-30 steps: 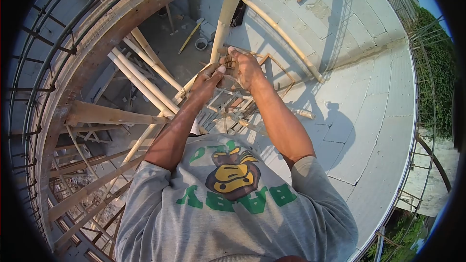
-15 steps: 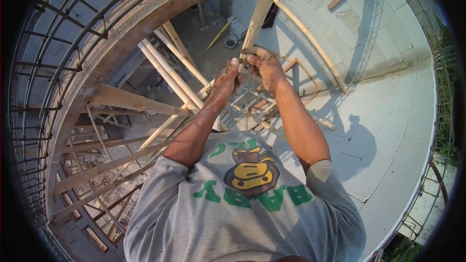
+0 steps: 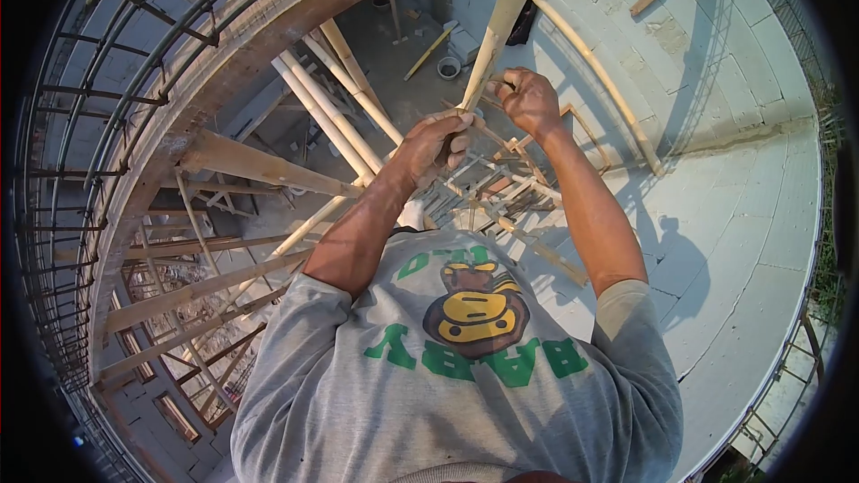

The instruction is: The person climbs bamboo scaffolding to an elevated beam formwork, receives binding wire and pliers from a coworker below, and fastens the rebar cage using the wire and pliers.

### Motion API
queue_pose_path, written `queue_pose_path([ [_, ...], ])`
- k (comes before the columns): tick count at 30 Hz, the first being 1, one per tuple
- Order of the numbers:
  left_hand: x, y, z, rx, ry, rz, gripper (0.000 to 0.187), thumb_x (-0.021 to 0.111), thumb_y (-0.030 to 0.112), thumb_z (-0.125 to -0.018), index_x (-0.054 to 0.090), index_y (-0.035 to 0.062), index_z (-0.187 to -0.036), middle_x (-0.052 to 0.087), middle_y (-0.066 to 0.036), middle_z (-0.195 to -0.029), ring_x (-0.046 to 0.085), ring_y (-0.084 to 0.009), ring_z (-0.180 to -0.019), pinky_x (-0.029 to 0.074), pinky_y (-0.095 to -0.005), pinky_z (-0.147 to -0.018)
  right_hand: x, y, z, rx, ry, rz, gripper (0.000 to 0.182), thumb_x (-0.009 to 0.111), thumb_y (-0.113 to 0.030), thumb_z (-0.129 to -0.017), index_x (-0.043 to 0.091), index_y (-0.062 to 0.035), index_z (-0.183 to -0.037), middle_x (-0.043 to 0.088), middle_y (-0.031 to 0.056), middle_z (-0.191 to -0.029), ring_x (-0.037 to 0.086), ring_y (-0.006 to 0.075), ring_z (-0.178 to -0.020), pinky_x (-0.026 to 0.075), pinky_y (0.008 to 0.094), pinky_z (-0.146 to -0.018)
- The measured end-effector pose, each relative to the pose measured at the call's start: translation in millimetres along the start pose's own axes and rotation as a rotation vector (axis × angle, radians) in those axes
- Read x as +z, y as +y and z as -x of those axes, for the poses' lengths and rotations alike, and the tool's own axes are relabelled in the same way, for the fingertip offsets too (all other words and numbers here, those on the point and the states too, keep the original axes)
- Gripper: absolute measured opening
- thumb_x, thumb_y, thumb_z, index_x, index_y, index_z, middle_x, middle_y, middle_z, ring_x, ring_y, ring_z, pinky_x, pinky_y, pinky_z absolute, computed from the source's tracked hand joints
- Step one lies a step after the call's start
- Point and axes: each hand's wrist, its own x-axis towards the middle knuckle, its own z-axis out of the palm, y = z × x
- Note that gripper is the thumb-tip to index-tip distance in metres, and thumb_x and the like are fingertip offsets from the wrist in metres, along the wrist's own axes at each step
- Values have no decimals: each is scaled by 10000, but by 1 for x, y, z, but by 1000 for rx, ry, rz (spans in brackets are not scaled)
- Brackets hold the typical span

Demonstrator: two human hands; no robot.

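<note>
My left hand (image 3: pixel 436 145) is closed, its thumb and fingers pressed together right at the lower end of an upright wooden post (image 3: pixel 506 22). My right hand (image 3: pixel 530 102) is up beside the post, fingers curled in with the thumb side toward it. I cannot tell what small thing either hand pinches. Below both hands, loose timber sticks and a thin wooden frame (image 3: pixel 586 139) show far down in the building.
Curved formwork (image 3: pixel 259 45) and bent steel rebar (image 3: pixel 112 94) arc along the left. Bamboo poles (image 3: pixel 327 116) slant below the left hand. A curved pale block wall (image 3: pixel 743 206) rises at right, with another bamboo pole (image 3: pixel 601 72) before it. A bucket (image 3: pixel 449 67) stands far below.
My hands were close together at the post; now the right has drawn away to the right and slightly up. The left has turned, its fingers more curled. The whole view has shifted slightly.
</note>
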Motion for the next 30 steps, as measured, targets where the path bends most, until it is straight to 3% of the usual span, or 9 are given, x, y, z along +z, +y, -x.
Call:
queue_pose_path([
  [4,-1,7,2,-3,-18,43,286,528,286,-966,573,16,-1047,387,50,-587,364,-78,-476,293,-222,-438,-1,23,-17,-114,83,145,258,656,-354,-832,711,-134,-956,667,97,-971,638,324,-876,509,419,-756],
  [6,3,5,0,9,69,-11,300,531,306,-965,569,20,-1047,375,53,-583,361,-78,-471,285,-217,-432,0,27,-19,-104,109,206,223,632,-330,-846,704,-145,-948,658,90,-973,638,320,-858,515,412,-751],
  [12,18,10,10,19,-8,-36,410,528,386,-967,567,-17,-1032,383,62,-603,351,-60,-471,312,-213,-449,-16,44,-32,-136,223,336,209,619,-310,-874,722,-134,-920,662,102,-921,640,305,-850,503,396,-733],
  [14,13,9,8,-15,-37,-117,379,504,384,-979,569,15,-1032,337,72,-587,301,-56,-465,280,-211,-438,-24,51,-36,-108,242,353,213,620,-317,-875,722,-136,-922,663,103,-917,642,305,-854,504,402,-739],
  [18,8,7,5,-33,-39,-112,341,484,371,-991,574,45,-1032,280,88,-576,239,-46,-469,249,-208,-432,-30,47,-35,-22,106,382,199,634,-304,-856,679,-189,-1012,634,87,-1029,607,291,-983,494,422,-831],
  [21,10,11,3,-61,9,-105,301,499,343,-989,586,57,-1028,275,87,-574,244,-45,-472,243,-212,-430,-16,59,-34,-190,173,445,317,650,-257,-844,635,-183,-1151,596,96,-1139,554,271,-1105,449,435,-909],
  [24,6,10,-1,-69,31,-71,267,514,312,-986,597,60,-1015,280,83,-576,246,-48,-472,238,-212,-430,-13,8,-8,-547,363,384,439,664,-192,-809,568,-125,-1233,579,122,-1137,564,306,-1056,456,414,-898],
  [27,3,10,-2,-102,-31,-129,251,539,305,-972,596,65,-1019,370,67,-600,328,-58,-507,292,-215,-470,-1,-16,8,-884,108,313,361,654,-178,-800,594,-122,-1152,599,147,-1090,561,273,-1075,431,440,-923],
  [30,-6,7,1,23,-35,-468,244,564,294,-954,592,67,-1037,483,39,-673,444,-72,-594,383,-226,-559,4,-8,3,-593,-256,292,219,630,-147,-801,586,-82,-1005,642,157,-932,604,294,-979,465,428,-868],
])
